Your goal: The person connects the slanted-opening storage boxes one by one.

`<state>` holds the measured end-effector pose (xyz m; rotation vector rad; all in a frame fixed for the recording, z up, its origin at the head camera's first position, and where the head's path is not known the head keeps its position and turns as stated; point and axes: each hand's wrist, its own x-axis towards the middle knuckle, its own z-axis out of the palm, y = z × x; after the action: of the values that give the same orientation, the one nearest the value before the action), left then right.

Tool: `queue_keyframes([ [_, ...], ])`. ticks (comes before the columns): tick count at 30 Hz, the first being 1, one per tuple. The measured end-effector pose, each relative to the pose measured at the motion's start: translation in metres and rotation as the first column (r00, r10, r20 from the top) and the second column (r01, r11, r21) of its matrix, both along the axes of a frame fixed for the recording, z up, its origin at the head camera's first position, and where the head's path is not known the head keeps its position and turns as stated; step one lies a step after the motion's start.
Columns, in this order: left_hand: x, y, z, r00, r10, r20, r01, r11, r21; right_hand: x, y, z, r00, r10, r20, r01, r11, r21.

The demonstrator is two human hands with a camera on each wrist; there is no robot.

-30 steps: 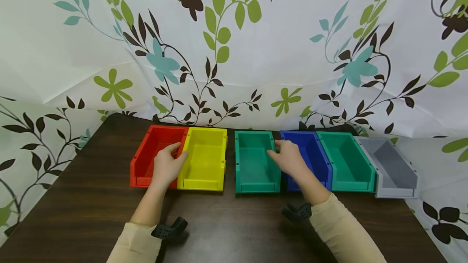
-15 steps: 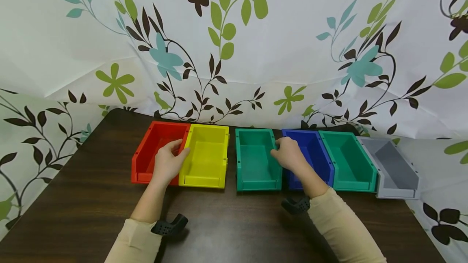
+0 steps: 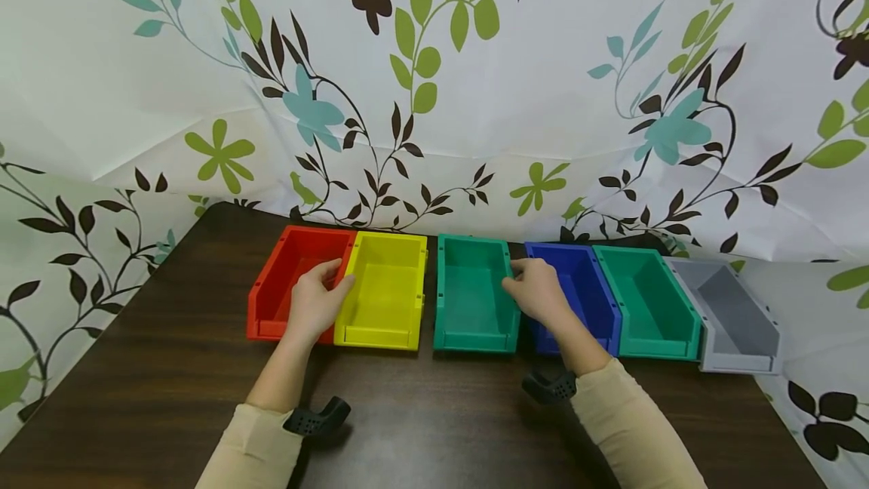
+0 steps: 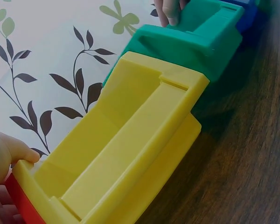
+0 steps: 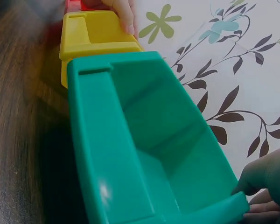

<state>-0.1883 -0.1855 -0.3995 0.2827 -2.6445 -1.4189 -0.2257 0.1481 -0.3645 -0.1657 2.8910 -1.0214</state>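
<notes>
In the head view a red bin (image 3: 271,278) and a yellow bin (image 3: 378,293) stand side by side. My left hand (image 3: 315,300) pinches their adjoining walls, thumb on the yellow side and fingers on the red side. The left wrist view shows the thumb over the yellow rim (image 4: 25,168), with a strip of red bin (image 4: 21,198) beneath. A green bin (image 3: 475,293) stands to the right, a narrow gap away from the yellow one. My right hand (image 3: 539,293) pinches its right wall; in the right wrist view the thumb (image 5: 256,177) bends over that rim.
Right of the green bin come a blue bin (image 3: 584,285), another green bin (image 3: 645,300) and a grey bin (image 3: 726,315). They stand in a row on a dark wooden table (image 3: 421,421). A leaf-patterned sheet (image 3: 441,134) hangs behind.
The green bin in my right hand has shifted slightly left; its gap to the yellow bin is narrower, and the one to the blue bin wider. My left hand keeps its grip.
</notes>
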Motion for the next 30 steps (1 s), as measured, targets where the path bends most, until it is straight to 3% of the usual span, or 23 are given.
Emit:
queue_keyframes([
  [8, 0.001, -0.001, -0.003, 1.000, -0.002, -0.007, 0.002, 1.000, 0.002, 0.002, 0.001, 0.000, 0.996, -0.017, -0.090, 0.010, 0.997, -0.078],
  [30, 0.000, -0.001, -0.001, 1.000, -0.010, -0.007, 0.010, 1.000, 0.016, 0.005, -0.001, 0.013, 0.997, -0.015, -0.078, 0.004, 0.990, -0.144],
])
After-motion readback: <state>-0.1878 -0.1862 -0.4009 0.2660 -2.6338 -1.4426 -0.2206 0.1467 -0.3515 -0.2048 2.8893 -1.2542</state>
